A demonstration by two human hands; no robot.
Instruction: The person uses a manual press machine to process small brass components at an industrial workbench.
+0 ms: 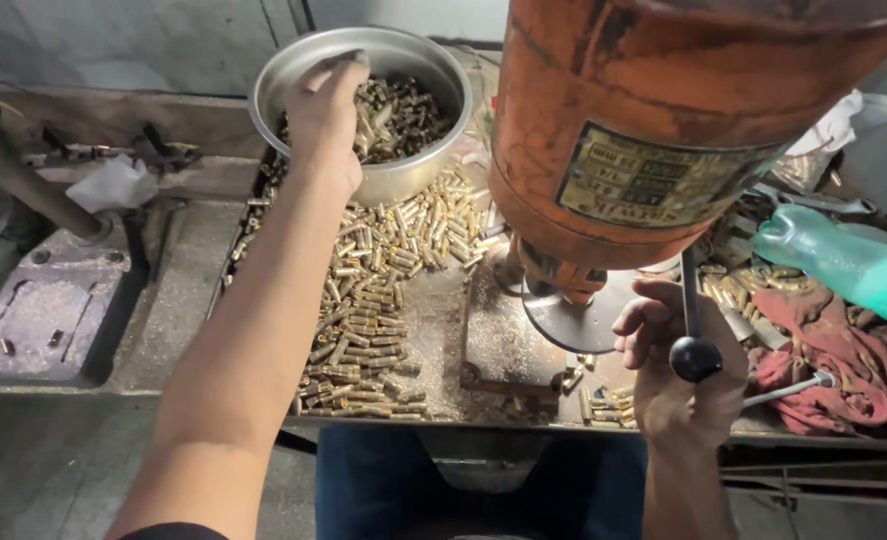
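Lever handle (pixel 692 310): dark slim rod ending in a round black knob (pixel 696 358), long axis close to upright in the view, knob end pointing toward the near edge; located right of centre, below the orange machine body (pixel 664 110). Right hand (pixel 679 365): grip curled loosely about the rod just above the knob, fingers on its left side, thumb side hidden; whether it is clamped tight cannot be told. Left hand (pixel 324 120): reached to the far left into a round metal bowl (pixel 404 60), fingers bent together over the small brass pieces in bowl (pixel 409 115); whether any are pinched cannot be told. Loose brass pieces (pixel 374 300): short cylinders, spread in a wide band on the tabletop (pixel 164 310) from the bowl toward the near edge. Round steel plate (pixel 574 320): under the machine, just left of the lever. Red cloth (pixel 834 350): right side, near. Green plastic bottle (pixel 854 265): lying on its side, far right.
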